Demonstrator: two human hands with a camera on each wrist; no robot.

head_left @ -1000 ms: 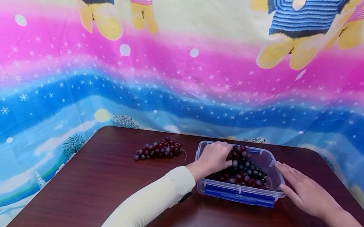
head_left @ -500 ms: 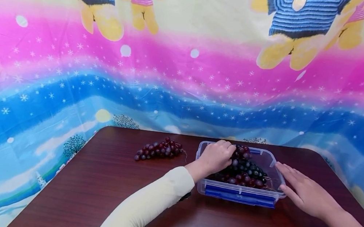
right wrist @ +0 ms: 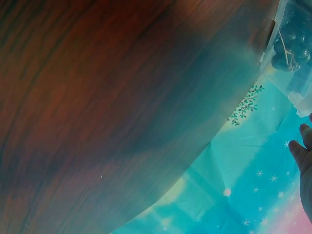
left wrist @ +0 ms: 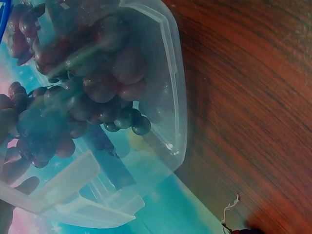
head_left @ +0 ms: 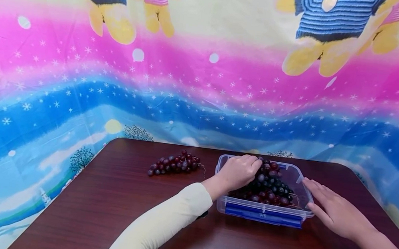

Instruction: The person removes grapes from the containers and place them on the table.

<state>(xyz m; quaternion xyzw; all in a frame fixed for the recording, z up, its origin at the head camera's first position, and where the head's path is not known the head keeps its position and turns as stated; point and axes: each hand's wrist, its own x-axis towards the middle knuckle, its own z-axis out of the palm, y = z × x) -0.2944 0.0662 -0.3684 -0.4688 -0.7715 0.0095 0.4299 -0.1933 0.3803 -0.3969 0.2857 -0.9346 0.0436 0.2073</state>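
At ten o'clock of the box [head_left: 264, 215], my left hand [head_left: 238, 171] curls over grapes [head_left: 268, 171] inside, its hold partly hidden, so I'd settle them gently toward the roomier three o'clock side, which my right hand [head_left: 337, 212], fingers straight, touches.

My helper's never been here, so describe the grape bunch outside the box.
Find the dark table, then the clear box on it. Left of that lies the dark red grape bunch, the only one lying directly on the table.
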